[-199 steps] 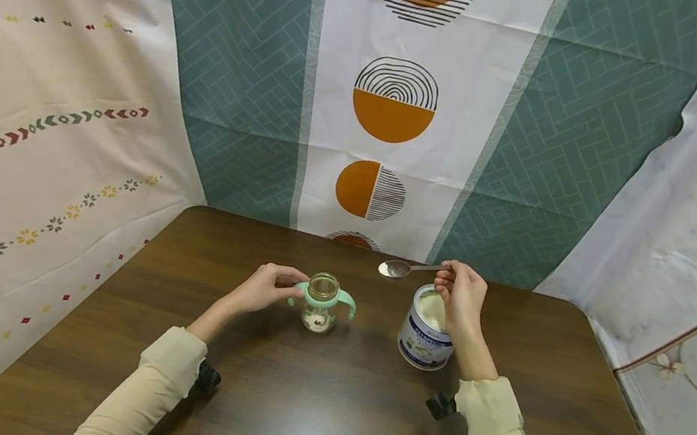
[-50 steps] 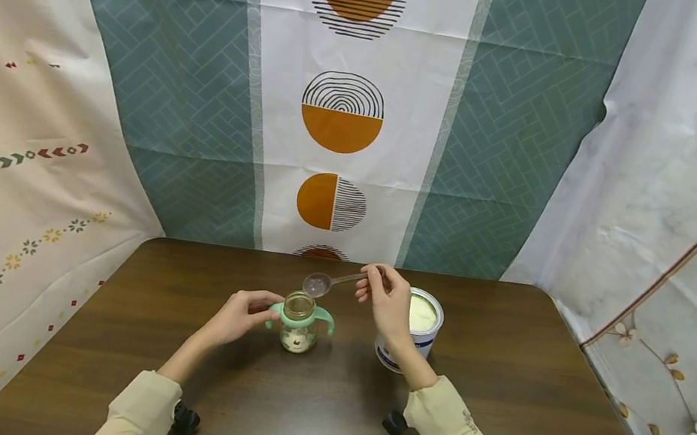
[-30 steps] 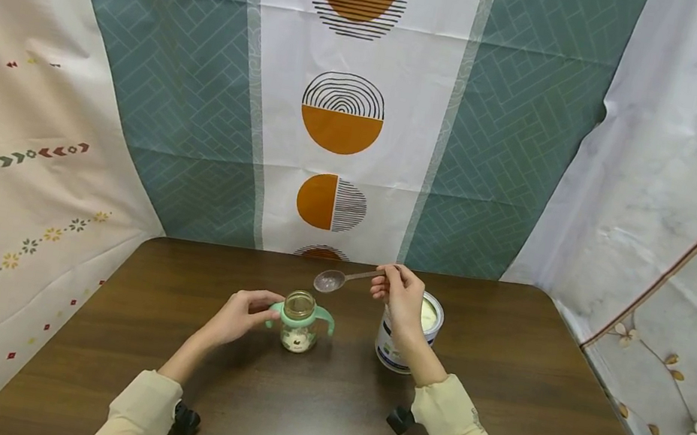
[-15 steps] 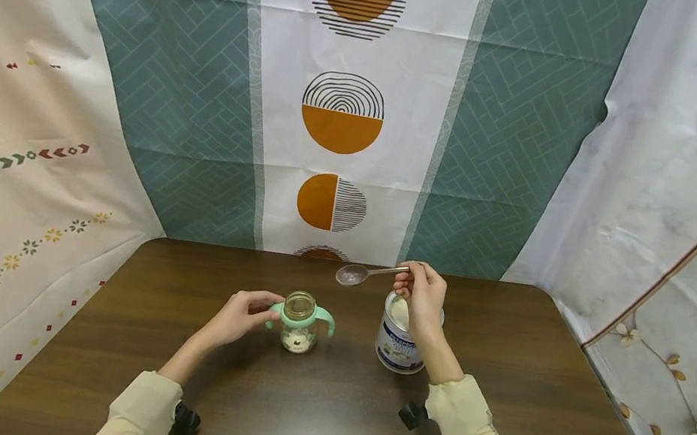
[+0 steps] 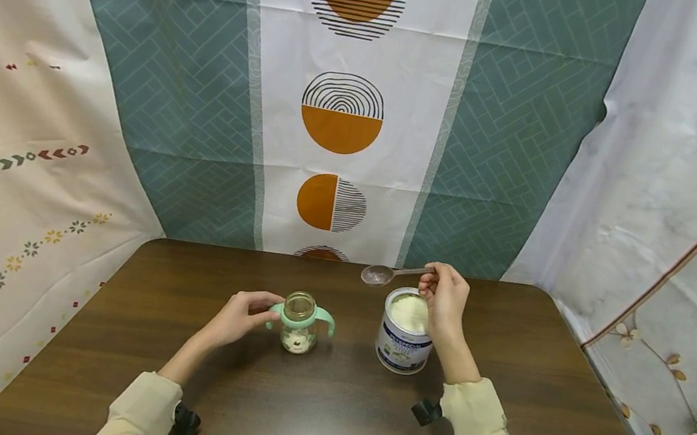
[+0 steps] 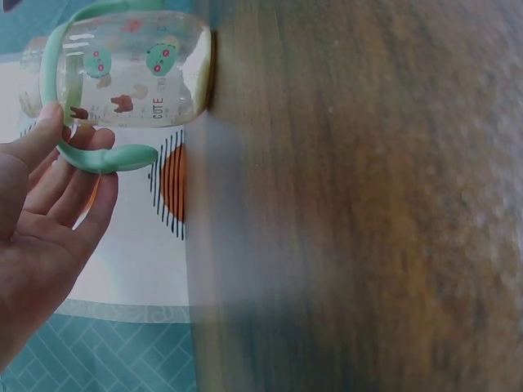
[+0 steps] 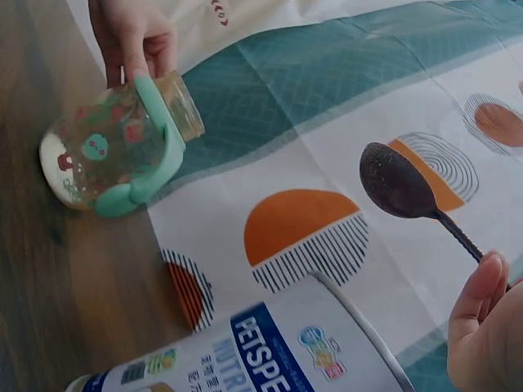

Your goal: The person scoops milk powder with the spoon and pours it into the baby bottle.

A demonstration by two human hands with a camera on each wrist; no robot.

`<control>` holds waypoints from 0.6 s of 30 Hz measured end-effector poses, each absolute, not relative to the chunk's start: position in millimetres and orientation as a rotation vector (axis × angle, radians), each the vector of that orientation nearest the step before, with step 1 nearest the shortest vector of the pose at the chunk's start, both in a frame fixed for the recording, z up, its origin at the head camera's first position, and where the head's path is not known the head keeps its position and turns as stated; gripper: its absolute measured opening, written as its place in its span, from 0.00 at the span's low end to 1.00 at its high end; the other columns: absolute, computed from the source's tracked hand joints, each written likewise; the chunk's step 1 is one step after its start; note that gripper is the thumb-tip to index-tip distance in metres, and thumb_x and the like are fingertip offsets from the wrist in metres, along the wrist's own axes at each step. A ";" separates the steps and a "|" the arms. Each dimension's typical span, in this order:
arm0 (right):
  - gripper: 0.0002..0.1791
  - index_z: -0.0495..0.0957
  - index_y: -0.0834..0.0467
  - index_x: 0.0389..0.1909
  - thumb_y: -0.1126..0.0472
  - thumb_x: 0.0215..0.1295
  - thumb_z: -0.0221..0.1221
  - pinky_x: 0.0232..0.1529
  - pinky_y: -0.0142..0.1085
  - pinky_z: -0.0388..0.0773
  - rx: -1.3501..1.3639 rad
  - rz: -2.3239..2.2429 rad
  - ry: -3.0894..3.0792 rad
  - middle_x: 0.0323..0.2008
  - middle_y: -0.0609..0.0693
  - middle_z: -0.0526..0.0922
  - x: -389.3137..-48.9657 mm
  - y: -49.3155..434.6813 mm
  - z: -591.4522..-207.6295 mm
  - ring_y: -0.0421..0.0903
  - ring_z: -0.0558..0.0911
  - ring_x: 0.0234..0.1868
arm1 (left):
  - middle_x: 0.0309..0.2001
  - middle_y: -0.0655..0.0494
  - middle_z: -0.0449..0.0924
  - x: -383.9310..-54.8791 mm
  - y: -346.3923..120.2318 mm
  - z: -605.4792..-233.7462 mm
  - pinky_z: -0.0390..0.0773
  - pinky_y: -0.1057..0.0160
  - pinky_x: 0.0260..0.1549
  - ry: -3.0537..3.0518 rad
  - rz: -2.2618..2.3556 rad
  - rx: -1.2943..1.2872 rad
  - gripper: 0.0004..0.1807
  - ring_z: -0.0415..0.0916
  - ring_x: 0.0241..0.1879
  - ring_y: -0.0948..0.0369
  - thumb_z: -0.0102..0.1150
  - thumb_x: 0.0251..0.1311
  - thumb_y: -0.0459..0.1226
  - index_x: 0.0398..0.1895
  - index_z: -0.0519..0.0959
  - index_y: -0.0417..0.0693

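A clear baby bottle (image 5: 298, 337) with mint-green handles stands uncapped on the table, some pale powder at its bottom. My left hand (image 5: 240, 318) pinches its left handle (image 6: 122, 157) between thumb and fingers. My right hand (image 5: 447, 298) grips a spoon (image 5: 378, 275) by the end of its handle, held level above the table. In the right wrist view the bowl of the spoon (image 7: 398, 181) shows only a thin trace of powder. Under the right hand stands an open white-and-blue tin (image 5: 403, 348), with pale powder (image 5: 410, 312) inside it.
Both vessels stand near the middle of a dark wooden table (image 5: 303, 416). A patterned cloth (image 5: 353, 58) hangs behind the table's back edge, with more cloth at the left and right. Black wrist cameras (image 5: 427, 412) sit under the sleeves.
My right hand has moved right with the spoon, from just above the bottle's mouth to over the tin, uncovering the powder inside. The left hand and the bottle have stayed put lately.
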State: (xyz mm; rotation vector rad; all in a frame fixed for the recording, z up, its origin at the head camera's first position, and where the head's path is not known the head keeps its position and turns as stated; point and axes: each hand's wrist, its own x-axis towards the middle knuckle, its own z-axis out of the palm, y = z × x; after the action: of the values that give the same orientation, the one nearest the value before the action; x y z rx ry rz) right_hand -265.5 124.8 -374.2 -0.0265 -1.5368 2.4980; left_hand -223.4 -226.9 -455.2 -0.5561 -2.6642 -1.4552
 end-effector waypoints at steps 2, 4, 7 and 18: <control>0.17 0.75 0.60 0.24 0.66 0.72 0.45 0.20 0.25 0.69 -0.049 2.498 -1.518 0.15 0.46 0.73 -266.3 127.2 -373.9 0.38 0.71 0.17 | 0.48 0.46 0.84 -223.9 -227.5 -455.9 0.80 0.66 0.43 -2.662 -1.451 -0.559 0.17 0.82 0.46 0.58 0.63 0.61 0.40 0.52 0.80 0.43; 0.17 0.75 0.60 0.23 0.66 0.72 0.45 0.20 0.25 0.69 -0.069 2.500 -1.494 0.15 0.46 0.72 -267.5 129.5 -373.8 0.38 0.70 0.17 | 0.48 0.45 0.84 -224.6 -228.0 -456.5 0.80 0.65 0.43 -2.659 -1.455 -0.556 0.17 0.82 0.46 0.58 0.63 0.61 0.39 0.52 0.80 0.43; 0.17 0.75 0.61 0.22 0.66 0.72 0.45 0.19 0.25 0.68 -0.090 2.503 -1.460 0.15 0.46 0.72 -269.4 132.9 -374.0 0.37 0.70 0.17 | 0.48 0.45 0.84 -225.3 -228.8 -457.0 0.80 0.65 0.43 -2.655 -1.460 -0.560 0.17 0.82 0.47 0.57 0.63 0.61 0.39 0.52 0.80 0.42; 0.18 0.74 0.60 0.21 0.67 0.72 0.44 0.18 0.24 0.64 -0.168 2.500 -1.400 0.13 0.45 0.70 -275.1 143.3 -378.5 0.36 0.68 0.15 | 0.48 0.47 0.84 -224.0 -227.7 -455.9 0.80 0.67 0.42 -2.668 -1.487 -0.549 0.17 0.82 0.46 0.59 0.63 0.61 0.40 0.52 0.81 0.44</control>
State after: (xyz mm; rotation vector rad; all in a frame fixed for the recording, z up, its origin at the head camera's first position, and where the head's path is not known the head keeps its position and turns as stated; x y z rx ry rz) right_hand -275.1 143.3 -378.5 -0.1681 -1.3999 2.5003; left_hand -224.0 -227.7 -455.9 -0.5489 -2.6680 -1.4869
